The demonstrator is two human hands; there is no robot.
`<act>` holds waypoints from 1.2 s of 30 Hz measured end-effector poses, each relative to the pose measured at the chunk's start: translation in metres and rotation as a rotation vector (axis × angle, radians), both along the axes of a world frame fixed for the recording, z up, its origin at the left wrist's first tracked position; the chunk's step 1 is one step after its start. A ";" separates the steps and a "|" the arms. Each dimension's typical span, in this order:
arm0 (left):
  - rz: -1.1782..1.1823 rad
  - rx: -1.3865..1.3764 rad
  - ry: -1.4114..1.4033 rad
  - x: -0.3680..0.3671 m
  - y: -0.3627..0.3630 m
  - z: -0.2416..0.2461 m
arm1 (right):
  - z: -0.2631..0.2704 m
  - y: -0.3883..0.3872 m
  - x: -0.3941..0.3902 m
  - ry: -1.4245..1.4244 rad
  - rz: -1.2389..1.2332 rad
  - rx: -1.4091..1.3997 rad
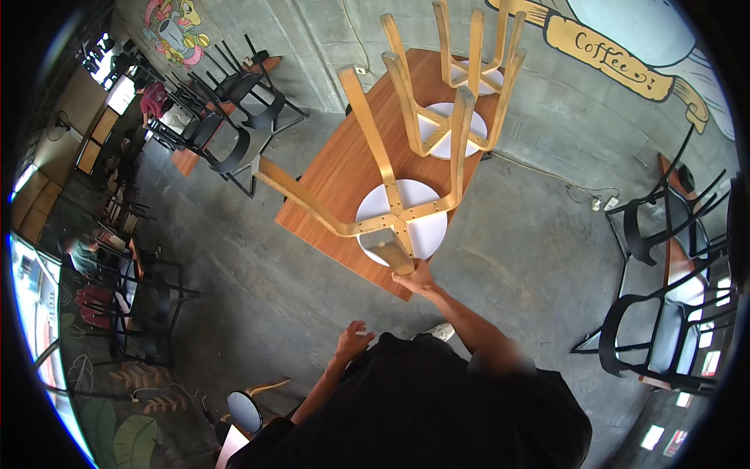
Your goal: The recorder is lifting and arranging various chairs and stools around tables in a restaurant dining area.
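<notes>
My right hand (416,277) is closed around the nearest leg of an upturned wooden stool (398,212). The stool's round white seat (429,233) lies face down at the near end of a wood-topped table (328,193), and its bent legs point up. My left hand (353,341) hangs in front of my body, fingers loosely apart, holding nothing. Beyond the near stool, a second upturned stool (433,130) rests on the same tabletop. A third upturned stool (481,76) sits at the far end by the wall.
Black chairs (202,132) lie upturned on tables at the left; more black chairs (630,305) stand over a table at the right. Power cords (577,190) trail on the concrete floor. An upright stool (245,411) is behind me, lower left. Two people (155,101) are farther off.
</notes>
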State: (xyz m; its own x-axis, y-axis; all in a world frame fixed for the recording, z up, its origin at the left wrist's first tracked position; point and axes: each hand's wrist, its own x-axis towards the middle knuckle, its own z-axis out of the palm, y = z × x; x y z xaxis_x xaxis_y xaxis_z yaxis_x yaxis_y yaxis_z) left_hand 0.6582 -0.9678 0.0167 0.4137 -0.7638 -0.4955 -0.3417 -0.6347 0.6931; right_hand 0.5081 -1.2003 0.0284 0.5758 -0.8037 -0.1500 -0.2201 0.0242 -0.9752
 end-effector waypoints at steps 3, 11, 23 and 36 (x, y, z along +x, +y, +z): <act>-0.383 -0.103 -0.434 -0.023 -0.005 0.015 | -0.005 0.013 -0.006 0.035 -0.040 -0.017; -0.665 -0.440 -0.632 -0.063 -0.014 0.008 | 0.034 0.131 -0.046 -0.103 -0.238 -0.138; -1.065 -0.577 -0.456 -0.169 0.016 0.024 | 0.125 0.215 -0.180 -0.130 -0.593 0.064; -1.383 -0.373 0.094 -0.353 0.017 -0.009 | 0.023 0.217 -0.412 -0.274 -0.879 0.592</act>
State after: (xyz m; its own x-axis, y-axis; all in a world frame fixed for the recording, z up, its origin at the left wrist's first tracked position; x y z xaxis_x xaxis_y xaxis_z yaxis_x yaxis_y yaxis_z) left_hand 0.3054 -0.9506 0.0074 -0.7771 -0.6077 -0.1636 -0.4678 0.3839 0.7961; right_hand 0.0965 -0.9831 0.0513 -0.0910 -0.7930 -0.6024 0.3260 0.5478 -0.7705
